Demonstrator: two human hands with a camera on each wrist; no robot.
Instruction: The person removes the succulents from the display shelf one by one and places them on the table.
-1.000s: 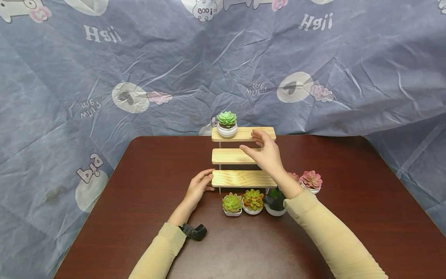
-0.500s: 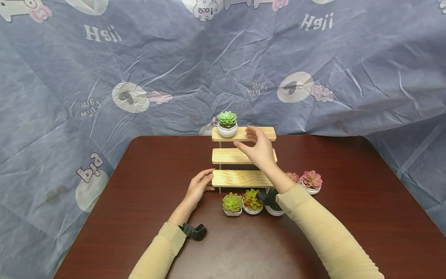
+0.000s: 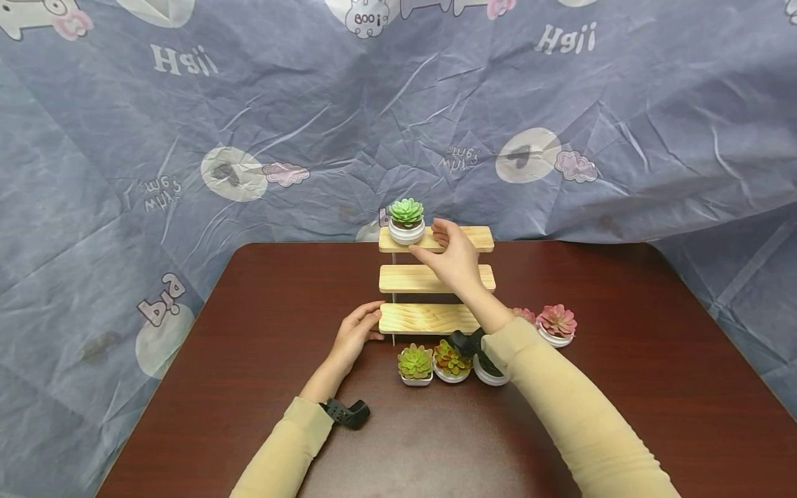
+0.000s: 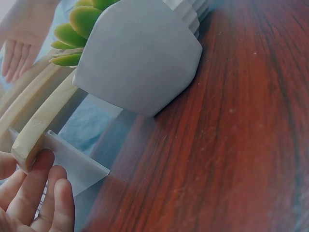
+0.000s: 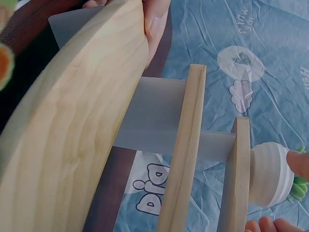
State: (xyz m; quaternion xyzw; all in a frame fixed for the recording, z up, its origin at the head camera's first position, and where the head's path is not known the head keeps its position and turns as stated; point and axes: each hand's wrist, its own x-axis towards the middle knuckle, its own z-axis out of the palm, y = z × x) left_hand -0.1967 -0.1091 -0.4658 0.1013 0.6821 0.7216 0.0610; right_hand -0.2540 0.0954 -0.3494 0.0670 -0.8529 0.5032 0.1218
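Observation:
A three-tier wooden plant stand (image 3: 423,318) stands on the table. My left hand (image 3: 355,339) holds the left end of its lowest board, thumb above and fingers beneath in the left wrist view (image 4: 36,198). A green succulent in a white ribbed pot (image 3: 407,232) sits at the left of the top board. Just right of that pot is my right hand (image 3: 457,259), thumb and fingers spread apart. In the right wrist view, the thumb (image 5: 299,164) overlaps the pot's edge; whether it touches cannot be told.
In front of the stand are a yellow-green succulent (image 3: 415,363), an orange-green succulent (image 3: 451,361) and a white pot (image 3: 488,373) partly behind the right wrist's camera. Pink succulents (image 3: 556,322) stand to the right. A patterned cloth (image 3: 311,124) hangs behind the table.
My right hand has moved left and slightly up along the top board, close to the potted green succulent. The left hand and the stand have stayed put.

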